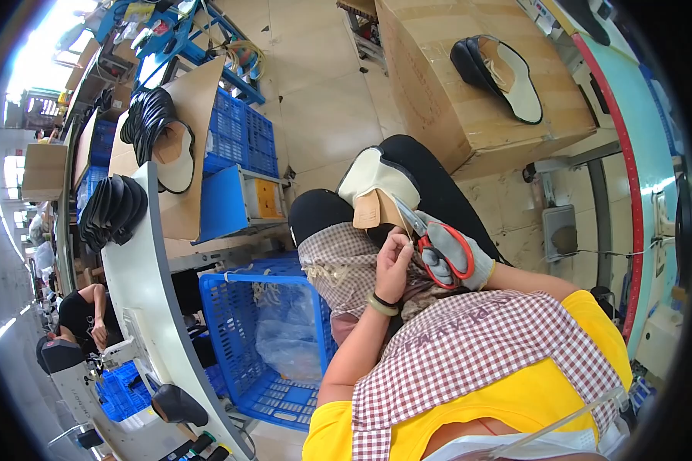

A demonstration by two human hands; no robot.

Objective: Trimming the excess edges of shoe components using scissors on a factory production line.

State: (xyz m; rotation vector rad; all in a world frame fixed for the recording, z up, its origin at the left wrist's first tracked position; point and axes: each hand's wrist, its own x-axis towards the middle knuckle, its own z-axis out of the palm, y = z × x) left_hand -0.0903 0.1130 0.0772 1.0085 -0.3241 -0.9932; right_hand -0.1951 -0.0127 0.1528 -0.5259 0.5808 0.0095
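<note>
A: While the left hand [394, 265] is pinching the shoe piece [378, 192] on the lap, fingers together on its edge, it's keeping it steady for the blades.
B: Right hand [457, 257]?
A: Gloved, fingers clamped through the red scissors [437, 238], blades sitting at the tan part.
B: Counts?
A: One scissors, one piece in hand, one on the cardboard box [469, 123], one blue basket [242, 346].

On our lap lies a shoe upper [377, 188], with our left hand [394, 265] just before it and our right hand [454, 261] with the scissors [438, 242] to its right. A basket [238, 338] stands to our left, under the table [142, 284]. Behind the lap, a cardboard box [469, 100] carries another shoe upper [500, 77].
</note>
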